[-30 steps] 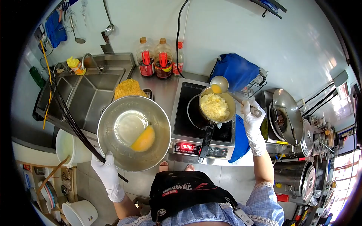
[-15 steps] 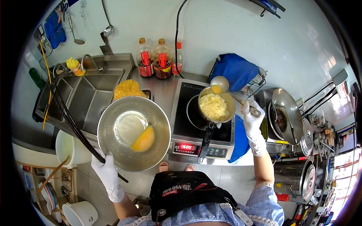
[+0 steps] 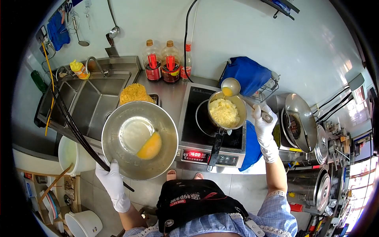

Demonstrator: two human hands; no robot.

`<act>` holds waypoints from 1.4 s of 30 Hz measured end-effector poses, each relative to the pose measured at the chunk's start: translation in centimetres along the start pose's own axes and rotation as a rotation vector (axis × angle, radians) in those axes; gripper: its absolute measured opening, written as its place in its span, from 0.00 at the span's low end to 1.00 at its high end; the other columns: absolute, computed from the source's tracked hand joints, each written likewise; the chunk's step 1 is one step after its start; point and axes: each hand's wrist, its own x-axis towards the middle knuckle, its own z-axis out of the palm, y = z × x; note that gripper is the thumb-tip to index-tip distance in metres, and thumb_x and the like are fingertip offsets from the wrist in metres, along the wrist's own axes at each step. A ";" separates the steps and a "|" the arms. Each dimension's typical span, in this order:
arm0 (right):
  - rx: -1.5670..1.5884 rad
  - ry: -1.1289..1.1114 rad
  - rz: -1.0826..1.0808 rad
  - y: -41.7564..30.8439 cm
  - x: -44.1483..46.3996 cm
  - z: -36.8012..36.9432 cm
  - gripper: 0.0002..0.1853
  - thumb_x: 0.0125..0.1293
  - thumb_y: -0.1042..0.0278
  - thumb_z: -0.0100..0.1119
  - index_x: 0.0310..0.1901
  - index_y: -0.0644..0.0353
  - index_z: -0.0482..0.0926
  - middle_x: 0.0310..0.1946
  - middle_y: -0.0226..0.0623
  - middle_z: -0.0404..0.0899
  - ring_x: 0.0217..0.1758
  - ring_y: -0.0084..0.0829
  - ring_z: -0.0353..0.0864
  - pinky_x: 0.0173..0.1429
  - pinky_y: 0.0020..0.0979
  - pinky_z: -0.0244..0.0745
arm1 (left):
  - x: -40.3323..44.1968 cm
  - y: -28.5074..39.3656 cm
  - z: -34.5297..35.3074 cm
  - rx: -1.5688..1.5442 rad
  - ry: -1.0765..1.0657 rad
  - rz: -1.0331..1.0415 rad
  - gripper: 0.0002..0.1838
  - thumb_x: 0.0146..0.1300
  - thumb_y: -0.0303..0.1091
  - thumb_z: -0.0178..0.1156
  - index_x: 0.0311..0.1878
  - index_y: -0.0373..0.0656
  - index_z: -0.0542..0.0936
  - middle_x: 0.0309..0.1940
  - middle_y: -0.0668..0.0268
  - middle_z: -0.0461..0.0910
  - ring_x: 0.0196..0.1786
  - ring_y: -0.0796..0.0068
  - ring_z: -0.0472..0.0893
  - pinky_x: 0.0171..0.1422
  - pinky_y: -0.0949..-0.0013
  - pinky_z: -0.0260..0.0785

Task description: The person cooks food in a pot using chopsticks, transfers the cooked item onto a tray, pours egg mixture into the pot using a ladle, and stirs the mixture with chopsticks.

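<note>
Left hand (image 3: 112, 182) has a closed grip on the bowl (image 3: 166, 130), right hand (image 3: 265, 127) on the ladle (image 3: 230, 86).

Glossy, smooth metal bowl (image 3: 118, 158).

White gloves (image 3: 119, 197), thin and creased, cover the left hand (image 3: 112, 179) and right hand (image 3: 263, 127), their cuffs reaching past the wrists. The shirt (image 3: 276, 221) is a blue-and-white check, its right sleeve (image 3: 274, 205) edged with pale lace trim (image 3: 276, 193). A black apron (image 3: 189, 211) bears white characters (image 3: 197, 196), a small red label (image 3: 177, 202) and a red motif. A round metal eyelet (image 3: 169, 222) marks its left side; at the right, a black strap carries a pale grey fitting (image 3: 254, 227). Open-toed footwear (image 3: 171, 172) appears small beyond the apron.
</note>
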 end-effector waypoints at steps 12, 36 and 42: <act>-0.002 -0.032 -0.082 -0.4 -0.1 0.1 0.03 0.60 0.77 0.59 0.30 0.66 0.77 0.23 0.22 0.72 0.22 0.10 0.56 0.26 0.14 0.55 | 0.1 0.0 0.1 0.010 -0.012 0.018 0.06 0.54 0.16 0.51 0.34 0.36 0.73 0.27 0.74 0.70 0.30 0.85 0.65 0.36 0.80 0.59; -0.206 -0.150 -0.257 -1.4 -0.2 -0.7 0.03 0.56 0.78 0.59 0.29 0.63 0.75 0.24 0.35 0.76 0.22 0.25 0.71 0.29 0.23 0.67 | 0.2 0.2 0.5 -0.016 -0.004 0.027 0.05 0.54 0.16 0.51 0.32 0.36 0.72 0.25 0.74 0.68 0.28 0.86 0.64 0.34 0.80 0.58; -0.303 -0.166 -0.316 -1.6 -0.4 -0.7 0.03 0.55 0.76 0.60 0.28 0.60 0.75 0.24 0.37 0.77 0.22 0.34 0.75 0.29 0.28 0.70 | 0.2 0.4 0.7 -0.013 -0.005 0.018 0.05 0.55 0.16 0.51 0.33 0.36 0.73 0.25 0.73 0.70 0.28 0.86 0.65 0.34 0.80 0.59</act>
